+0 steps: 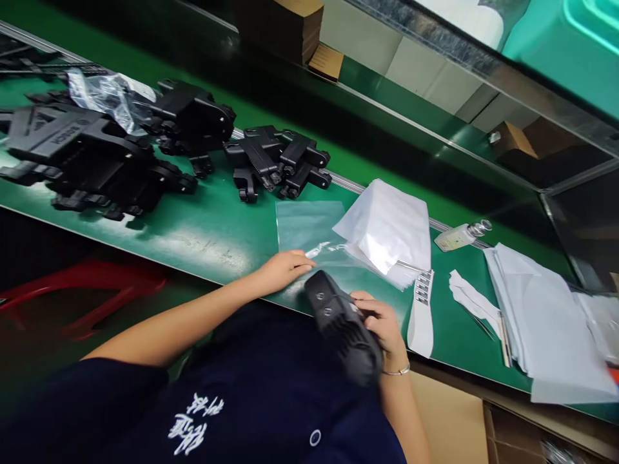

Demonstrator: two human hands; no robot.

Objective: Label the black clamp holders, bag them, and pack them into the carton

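Note:
My right hand (pixel 382 322) is closed around a black plastic device (pixel 345 328) with a ribbed side and two small round metal spots. The device is tilted, close to my body at the table's front edge, and partly blurred. My left hand (pixel 287 270) is at the near edge of a clear plastic bag (pixel 309 222) that lies on the green table. Its fingers are together at the bag's edge, which shows shiny creases. Beside that bag rests a fanned stack of translucent bags (pixel 391 219). A strip of printed labels (pixel 420 316) lies right of my right hand.
Black plastic parts (pixel 97 154) are piled at the left, with smaller black parts (pixel 278 158) near the middle. To the right are a small bottle (pixel 461 236), tweezers (pixel 483 327) and white sheets (pixel 536 309). A metal-edged shelf (pixel 449 58) crosses above; a red stool (pixel 97 283) stands below.

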